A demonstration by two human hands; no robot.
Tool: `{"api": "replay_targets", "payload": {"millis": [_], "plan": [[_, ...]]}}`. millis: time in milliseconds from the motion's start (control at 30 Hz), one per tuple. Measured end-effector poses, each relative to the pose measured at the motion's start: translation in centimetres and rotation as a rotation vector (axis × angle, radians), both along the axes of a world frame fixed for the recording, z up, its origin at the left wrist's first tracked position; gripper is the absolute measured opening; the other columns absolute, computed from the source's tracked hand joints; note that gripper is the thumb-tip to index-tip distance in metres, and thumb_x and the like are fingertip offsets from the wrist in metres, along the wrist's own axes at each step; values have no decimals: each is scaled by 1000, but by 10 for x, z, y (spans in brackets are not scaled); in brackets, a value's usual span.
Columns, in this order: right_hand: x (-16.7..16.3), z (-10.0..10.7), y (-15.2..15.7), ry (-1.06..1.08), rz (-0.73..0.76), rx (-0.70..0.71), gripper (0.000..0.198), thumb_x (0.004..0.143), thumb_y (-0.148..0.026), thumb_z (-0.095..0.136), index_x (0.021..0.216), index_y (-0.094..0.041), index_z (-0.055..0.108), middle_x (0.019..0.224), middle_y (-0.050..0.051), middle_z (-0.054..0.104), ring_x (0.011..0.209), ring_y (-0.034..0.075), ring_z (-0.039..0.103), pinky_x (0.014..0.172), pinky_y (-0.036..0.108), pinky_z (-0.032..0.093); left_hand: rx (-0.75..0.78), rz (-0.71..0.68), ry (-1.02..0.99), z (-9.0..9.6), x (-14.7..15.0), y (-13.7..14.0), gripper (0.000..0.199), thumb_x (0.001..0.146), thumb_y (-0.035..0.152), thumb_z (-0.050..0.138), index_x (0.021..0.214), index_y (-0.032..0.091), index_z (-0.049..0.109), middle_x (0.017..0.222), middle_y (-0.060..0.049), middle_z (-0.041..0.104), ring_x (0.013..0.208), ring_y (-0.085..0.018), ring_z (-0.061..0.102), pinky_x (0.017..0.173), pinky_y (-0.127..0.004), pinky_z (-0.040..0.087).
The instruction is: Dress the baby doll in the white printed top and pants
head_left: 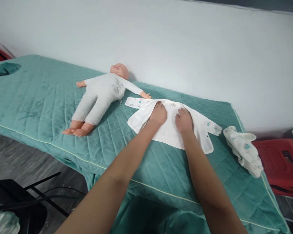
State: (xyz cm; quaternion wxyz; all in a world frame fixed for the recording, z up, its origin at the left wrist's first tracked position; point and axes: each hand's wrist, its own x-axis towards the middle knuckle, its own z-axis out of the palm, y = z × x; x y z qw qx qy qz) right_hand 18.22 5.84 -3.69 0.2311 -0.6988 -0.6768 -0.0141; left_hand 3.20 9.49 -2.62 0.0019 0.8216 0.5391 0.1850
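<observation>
I had both hands on the white baby garment, which lay opened out with its inner face up beneath them. The left hand (159,113) rested on the left part of the garment (171,130), fingers bent and fingertips near the collar edge; I could not tell whether they pinched the cloth. The right hand (185,121) stood apart from it across a strip of bare cloth, fingers slightly bent, thumb toward the left hand; I could not verify a closed hold there either. A small printed label (173,104) sat between and just beyond the two hands. One printed sleeve (134,102) extended left of the left hand, the other (213,127) right of the right hand. Farther left of the left hand, a doll (100,89) lay on its back, arms spread, one hand near the garment's upper edge. Well to the right of the right hand, a bundled printed cloth (244,151) lay at the edge of the green quilted cover (112,139), with a red case-like object (274,159) beyond it. I located the white wall (175,48) past both hands.
</observation>
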Motion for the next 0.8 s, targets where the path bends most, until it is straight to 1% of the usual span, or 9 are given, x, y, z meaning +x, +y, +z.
{"api": "replay_targets", "payload": {"millis": [100,200,300,367,433,533,633,733,800], "plan": [[-9,0,-9,-48,99,5,43,95,-20,39,130,-6,59,145,20,53,140,29,44,119,50,32,-32,-7,-12,1,0,-22,50,98,19,32,136,-8,51,149,-27,46,146,-31,38,124,-44,25],[-24,3,-20,-20,247,40,44,95,-17,36,132,-11,59,145,17,54,139,28,46,117,50,34,-33,-144,-43,4,-11,-50,50,95,13,36,140,-6,48,151,-25,45,147,-28,38,124,-42,27],[-47,17,-21,57,380,89,44,93,-14,35,129,-11,60,139,17,59,132,26,52,115,46,39,-13,-263,-181,18,-43,-70,48,94,13,38,139,2,51,151,-19,49,145,-22,40,123,-36,31],[-68,34,-12,106,451,126,42,92,-15,37,127,-13,61,134,15,62,129,26,54,113,44,41,18,-244,-330,35,-77,-75,44,95,15,38,135,12,57,149,-12,53,143,-18,44,122,-35,35],[-95,53,6,153,500,150,40,93,-18,38,126,-17,61,132,12,63,127,25,55,112,43,41,63,-172,-445,55,-118,-69,42,95,16,39,131,19,60,144,-7,57,138,-17,49,120,-37,38],[-141,77,48,214,499,138,39,93,-24,42,128,-18,58,132,12,61,123,26,57,107,42,44,169,15,-485,78,-194,-44,39,96,20,39,128,19,61,140,-7,60,135,-20,51,118,-44,38],[-189,86,98,248,437,60,53,94,-32,45,144,-15,43,137,16,59,121,29,58,103,44,46,233,250,-441,80,-273,-13,42,91,23,50,132,14,57,143,-14,56,137,-25,47,120,-44,34],[-229,86,147,193,304,-63,74,97,-45,41,156,-9,18,130,20,64,120,34,60,106,53,40,70,421,-460,68,-335,10,57,92,33,55,143,10,44,146,-19,50,134,-30,50,114,-48,40],[-250,84,176,178,228,-176,84,97,-57,36,158,-5,10,127,24,65,119,37,60,106,59,37,-119,467,-515,59,-358,17,58,94,44,53,142,11,46,138,-17,59,121,-30,61,104,-47,49]]}}
